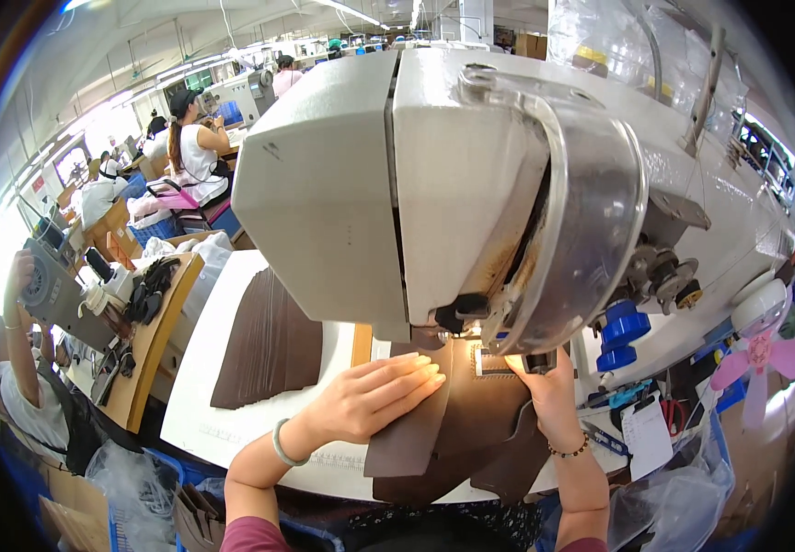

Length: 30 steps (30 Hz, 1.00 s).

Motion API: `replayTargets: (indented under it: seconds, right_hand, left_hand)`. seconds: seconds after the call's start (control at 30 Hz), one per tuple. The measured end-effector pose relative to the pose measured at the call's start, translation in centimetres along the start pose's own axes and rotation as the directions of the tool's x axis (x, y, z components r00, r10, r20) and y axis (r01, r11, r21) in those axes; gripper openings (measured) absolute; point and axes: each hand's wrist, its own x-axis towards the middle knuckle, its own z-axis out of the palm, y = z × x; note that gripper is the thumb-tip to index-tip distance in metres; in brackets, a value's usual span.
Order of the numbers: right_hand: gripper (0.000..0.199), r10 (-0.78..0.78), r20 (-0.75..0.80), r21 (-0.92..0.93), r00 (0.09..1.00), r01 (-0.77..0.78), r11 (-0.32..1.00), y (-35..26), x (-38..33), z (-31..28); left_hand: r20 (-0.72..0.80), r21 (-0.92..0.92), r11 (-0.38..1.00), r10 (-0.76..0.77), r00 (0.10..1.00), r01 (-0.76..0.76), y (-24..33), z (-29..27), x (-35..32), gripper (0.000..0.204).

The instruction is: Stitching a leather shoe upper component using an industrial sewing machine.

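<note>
Flatly, the left hand (374, 397) presses open-fingered on the brown leather piece (457, 419) lying on the white table (223, 405) under the sewing machine head (434, 184); the right hand (545, 391) pinches its edge beside the needle; a stack of brown leather pieces (269, 345) lies left.
</note>
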Motion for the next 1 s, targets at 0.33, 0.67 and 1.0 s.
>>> replayTargets:
  seconds: [0.33,0.67,1.0]
  right_hand:
    - [0.027,-0.021,-0.017,-0.231,1.0,0.017,0.973,2.0,-0.1,-1.5]
    - [0.01,-0.193,-0.062,-0.052,0.979,0.19,0.98,1.2,1.4,-1.0]
    - [0.019,-0.143,-0.015,-0.221,0.99,0.136,0.966,1.4,-0.6,-0.6]
  left_hand:
    - [0.053,0.042,0.999,0.024,0.998,-0.026,0.3,-1.2,0.8,0.044]
    - [0.033,0.006,0.997,-0.082,0.996,0.082,-0.6,0.0,0.3,0.045]
    - [-0.05,0.047,0.999,0.006,0.999,-0.004,0.8,0.2,0.0,0.037]
